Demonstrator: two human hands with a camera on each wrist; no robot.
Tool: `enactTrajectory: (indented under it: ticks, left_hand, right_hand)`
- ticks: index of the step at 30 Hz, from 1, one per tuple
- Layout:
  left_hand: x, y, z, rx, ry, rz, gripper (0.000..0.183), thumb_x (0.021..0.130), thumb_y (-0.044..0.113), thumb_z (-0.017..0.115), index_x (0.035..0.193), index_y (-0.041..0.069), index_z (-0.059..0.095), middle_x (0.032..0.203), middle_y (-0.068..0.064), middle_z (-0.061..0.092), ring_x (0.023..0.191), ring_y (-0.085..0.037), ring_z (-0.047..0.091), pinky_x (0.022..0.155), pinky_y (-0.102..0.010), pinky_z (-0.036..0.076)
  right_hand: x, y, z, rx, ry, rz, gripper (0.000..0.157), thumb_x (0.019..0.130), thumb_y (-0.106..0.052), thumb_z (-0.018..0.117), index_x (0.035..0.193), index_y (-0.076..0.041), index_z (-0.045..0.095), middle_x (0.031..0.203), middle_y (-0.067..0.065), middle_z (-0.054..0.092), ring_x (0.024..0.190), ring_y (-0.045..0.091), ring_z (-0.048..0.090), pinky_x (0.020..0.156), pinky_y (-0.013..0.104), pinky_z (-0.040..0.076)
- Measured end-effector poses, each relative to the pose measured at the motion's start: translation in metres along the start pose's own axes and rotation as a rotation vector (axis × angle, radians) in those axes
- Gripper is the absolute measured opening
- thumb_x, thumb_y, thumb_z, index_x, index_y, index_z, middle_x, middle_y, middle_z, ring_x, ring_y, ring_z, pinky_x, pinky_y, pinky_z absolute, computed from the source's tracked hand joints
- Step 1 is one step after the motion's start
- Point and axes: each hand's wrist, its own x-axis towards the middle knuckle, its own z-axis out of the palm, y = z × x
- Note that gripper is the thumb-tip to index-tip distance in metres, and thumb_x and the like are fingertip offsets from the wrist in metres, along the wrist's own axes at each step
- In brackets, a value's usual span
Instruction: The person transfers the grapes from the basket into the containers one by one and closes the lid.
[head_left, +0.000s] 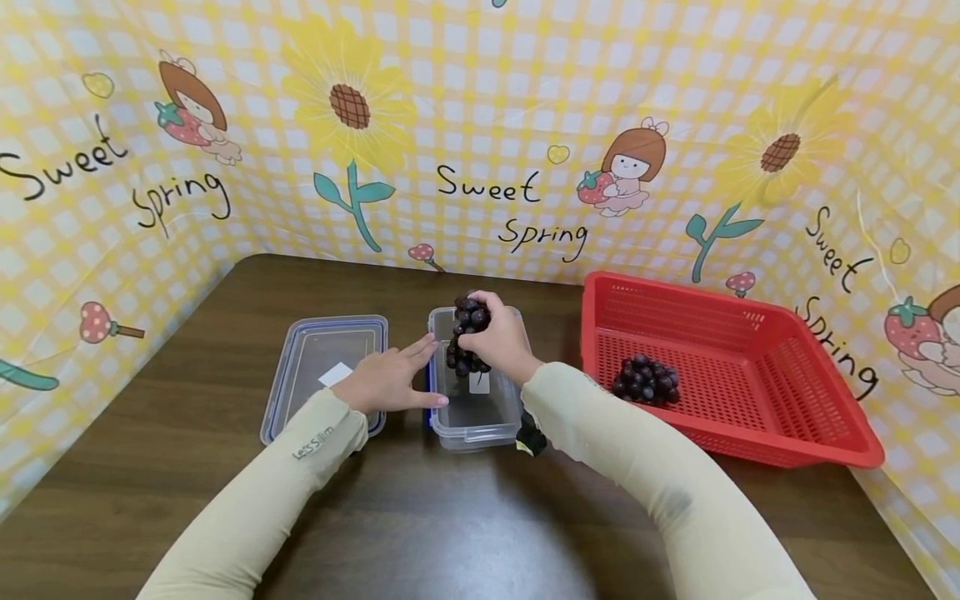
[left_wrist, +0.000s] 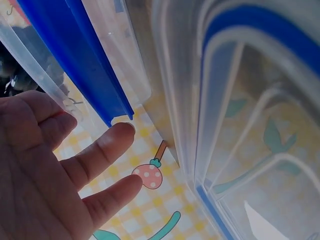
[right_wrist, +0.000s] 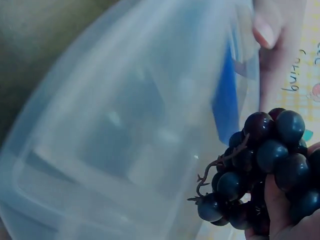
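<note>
My right hand (head_left: 504, 337) grips a bunch of dark grapes (head_left: 471, 318) over the clear plastic container (head_left: 491, 434). In the right wrist view a bare brown stem trails from the grapes (right_wrist: 272, 155), beside the container's translucent wall (right_wrist: 115, 165). My left hand (head_left: 392, 377) has its fingers spread, touching the container's left rim by the blue side clip (left_wrist: 82, 55). To the left, partly under the left wrist, lies a clear lid (head_left: 300, 350) with a blue seal and a white label.
A red perforated basket (head_left: 780, 350) stands at the right with another bunch of dark grapes (head_left: 646, 380) in it. A small black item (head_left: 531, 435) shows beneath the right wrist. Patterned cloth (head_left: 487, 108) rises behind the brown table (head_left: 420, 517).
</note>
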Motion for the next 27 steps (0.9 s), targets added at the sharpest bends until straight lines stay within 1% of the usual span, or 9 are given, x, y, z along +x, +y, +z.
enactTrajectory:
  ticks: [5, 9, 12, 14, 16, 19, 23, 25, 27]
  left_hand:
    - [0.002, 0.000, 0.001, -0.011, 0.008, 0.009, 0.093, 0.087, 0.061, 0.056, 0.149, -0.002, 0.027, 0.156, -0.017, 0.020, 0.118, -0.047, 0.051, 0.082, -0.055, 0.050]
    - [0.002, 0.000, 0.002, -0.019, 0.007, 0.011, 0.093, 0.087, 0.061, 0.056, 0.149, -0.002, 0.027, 0.156, -0.017, 0.019, 0.113, -0.043, 0.056, 0.075, -0.048, 0.052]
    - [0.001, 0.000, 0.002, -0.027, 0.009, 0.010, 0.093, 0.087, 0.060, 0.057, 0.149, -0.002, 0.026, 0.157, -0.017, 0.018, 0.104, -0.038, 0.062, 0.066, -0.042, 0.053]
    - [0.000, -0.001, 0.001, -0.026, 0.012, 0.014, 0.093, 0.087, 0.060, 0.057, 0.149, -0.002, 0.026, 0.157, -0.017, 0.018, 0.100, -0.036, 0.064, 0.063, -0.039, 0.052]
    - [-0.001, -0.001, 0.001, -0.023, 0.013, 0.020, 0.093, 0.087, 0.060, 0.057, 0.149, -0.002, 0.025, 0.157, -0.017, 0.018, 0.097, -0.034, 0.065, 0.064, -0.039, 0.053]
    - [0.000, -0.001, 0.001, -0.010, 0.011, 0.028, 0.093, 0.088, 0.061, 0.056, 0.149, -0.002, 0.025, 0.157, -0.017, 0.018, 0.103, -0.035, 0.063, 0.070, -0.041, 0.054]
    - [0.000, 0.001, -0.001, -0.017, -0.002, 0.027, 0.093, 0.087, 0.060, 0.057, 0.149, -0.003, 0.026, 0.156, -0.018, 0.018, 0.105, -0.036, 0.062, 0.070, -0.043, 0.054]
    - [0.001, 0.002, -0.002, -0.018, -0.004, 0.028, 0.092, 0.087, 0.059, 0.058, 0.148, -0.004, 0.028, 0.156, -0.019, 0.020, 0.105, -0.037, 0.062, 0.071, -0.044, 0.054]
    - [0.001, 0.002, -0.003, -0.015, -0.009, 0.025, 0.092, 0.087, 0.058, 0.059, 0.148, -0.004, 0.028, 0.156, -0.019, 0.020, 0.107, -0.037, 0.061, 0.072, -0.045, 0.054]
  right_hand:
    - [-0.005, 0.009, 0.007, -0.025, -0.041, -0.002, 0.058, 0.077, -0.002, 0.072, 0.130, -0.010, 0.051, 0.125, 0.017, 0.058, 0.110, 0.031, 0.056, 0.092, 0.046, 0.047]
    - [-0.008, 0.013, 0.013, -0.050, -0.059, 0.000, 0.059, 0.074, 0.000, 0.073, 0.129, -0.008, 0.053, 0.122, 0.018, 0.059, 0.108, 0.031, 0.056, 0.092, 0.045, 0.046]
    - [-0.009, 0.014, 0.016, -0.055, -0.074, -0.011, 0.059, 0.074, 0.000, 0.073, 0.128, -0.007, 0.052, 0.121, 0.019, 0.059, 0.108, 0.032, 0.057, 0.093, 0.045, 0.046]
    - [-0.010, 0.013, 0.019, -0.053, -0.090, -0.018, 0.059, 0.074, 0.000, 0.073, 0.129, -0.005, 0.052, 0.122, 0.020, 0.059, 0.109, 0.032, 0.056, 0.093, 0.046, 0.046]
    - [-0.011, 0.013, 0.022, -0.064, -0.113, -0.021, 0.059, 0.075, 0.000, 0.073, 0.129, -0.004, 0.051, 0.122, 0.020, 0.059, 0.109, 0.033, 0.056, 0.094, 0.045, 0.045]
    - [-0.011, 0.014, 0.024, -0.089, -0.154, -0.017, 0.061, 0.075, -0.001, 0.073, 0.131, -0.004, 0.050, 0.123, 0.020, 0.059, 0.110, 0.032, 0.056, 0.095, 0.044, 0.045]
    - [-0.011, 0.012, 0.022, -0.128, -0.233, 0.019, 0.072, 0.079, -0.008, 0.075, 0.142, -0.005, 0.040, 0.131, 0.021, 0.054, 0.116, 0.031, 0.055, 0.098, 0.043, 0.044]
    - [-0.009, 0.010, 0.019, -0.144, -0.273, 0.057, 0.079, 0.083, -0.017, 0.074, 0.148, -0.005, 0.031, 0.137, 0.022, 0.049, 0.121, 0.032, 0.052, 0.100, 0.044, 0.042]
    - [-0.008, 0.008, 0.015, -0.152, -0.304, 0.094, 0.084, 0.086, -0.027, 0.072, 0.151, -0.004, 0.024, 0.142, 0.022, 0.045, 0.124, 0.032, 0.049, 0.101, 0.044, 0.041]
